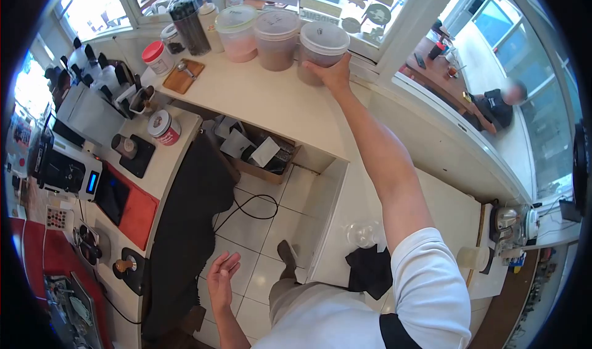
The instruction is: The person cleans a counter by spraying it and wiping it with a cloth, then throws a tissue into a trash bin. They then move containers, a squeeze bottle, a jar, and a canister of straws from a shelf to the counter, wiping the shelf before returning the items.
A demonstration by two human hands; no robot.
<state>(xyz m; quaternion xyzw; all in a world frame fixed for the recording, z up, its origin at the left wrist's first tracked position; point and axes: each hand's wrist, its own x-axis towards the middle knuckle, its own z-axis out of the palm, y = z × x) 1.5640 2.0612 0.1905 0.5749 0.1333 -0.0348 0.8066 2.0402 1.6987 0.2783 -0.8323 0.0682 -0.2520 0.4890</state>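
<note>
My right hand reaches far forward over the counter. Its thumb and fingers are wrapped round the side of a lidded plastic tub with brownish contents. Left of that tub stand a second tub with brownish contents and a third tub with pink contents. My left hand hangs low over the tiled floor, fingers loosely bent and apart, holding nothing. A spoon lies on a small wooden board farther left on the counter.
Below the counter sits a cardboard box of packages. A dark cloth hangs along the left counter, near a red-and-white can. On the right counter are a clear container and a black cloth. Someone sits outside the window.
</note>
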